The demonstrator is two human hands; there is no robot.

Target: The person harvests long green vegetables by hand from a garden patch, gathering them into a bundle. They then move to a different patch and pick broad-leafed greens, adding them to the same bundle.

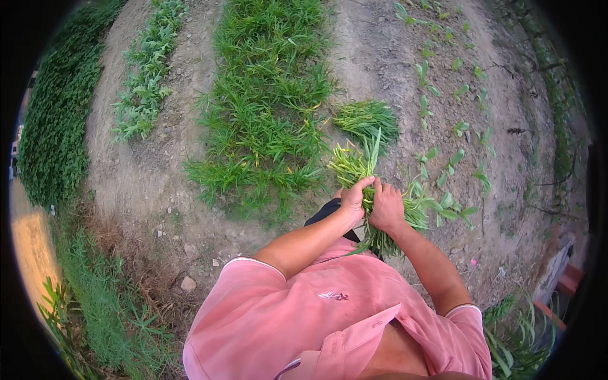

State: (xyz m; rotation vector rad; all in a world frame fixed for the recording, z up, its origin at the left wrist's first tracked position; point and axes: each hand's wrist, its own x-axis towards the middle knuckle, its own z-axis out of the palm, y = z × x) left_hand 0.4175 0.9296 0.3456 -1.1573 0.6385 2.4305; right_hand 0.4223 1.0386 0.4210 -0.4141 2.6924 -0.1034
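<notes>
A bundle of cut leafy greens (347, 166) is gripped in front of my body, its pale stem ends pointing up and away from me. My left hand (355, 198) wraps around the stems, with the thumb along the top. Against the same bundle, just to the right, my right hand (387, 205) has its fingers curled at the stems near a long leaf blade (374, 149). The bundle's leafy end hangs below and to the right of my hands. Just beyond it, a second pile of cut greens (368, 119) lies on the soil.
A dense bed of narrow-leaved greens (270, 95) runs ahead. Young broad-leaved seedlings (460, 127) grow in rows at the right. Further left are a row of lobed-leaf plants (147, 80) and a thick hedge (59, 109). A stone (188, 284) lies on the dirt at lower left.
</notes>
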